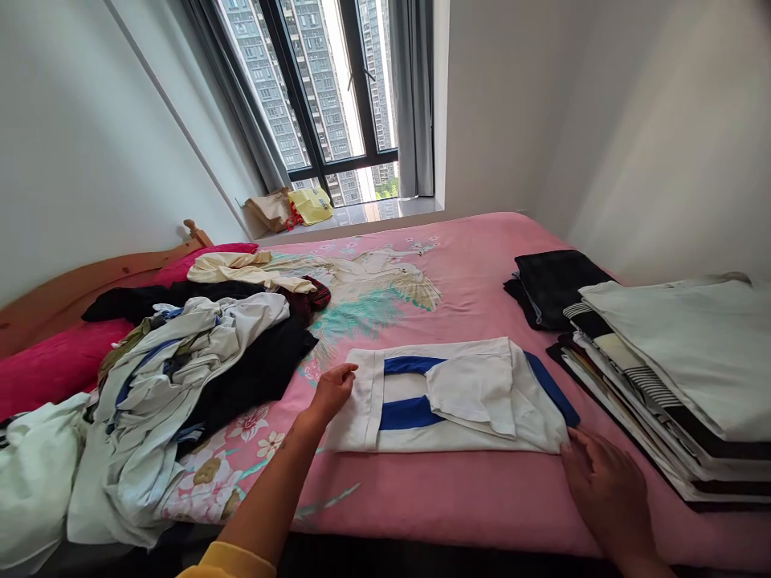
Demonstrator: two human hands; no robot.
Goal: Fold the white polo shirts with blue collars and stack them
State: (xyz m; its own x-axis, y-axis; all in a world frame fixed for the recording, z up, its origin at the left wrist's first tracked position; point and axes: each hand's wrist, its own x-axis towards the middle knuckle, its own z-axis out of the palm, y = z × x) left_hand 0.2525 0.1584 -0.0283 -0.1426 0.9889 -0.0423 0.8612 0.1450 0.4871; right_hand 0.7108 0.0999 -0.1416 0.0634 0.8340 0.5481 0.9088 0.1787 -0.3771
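left hand (333, 395) pinching garment (473, 393), right hand (608, 490) at corner, grip unclear; long axis sideways, hem (363, 401) left

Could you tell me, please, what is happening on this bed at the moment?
A person is handling a white garment with blue panels, laid out partly folded on the pink bed sheet. The left hand is at its left end, the right hand at its near right corner. A loose heap of clothes lies to the left, and a neat stack of folded clothes sits to the right.
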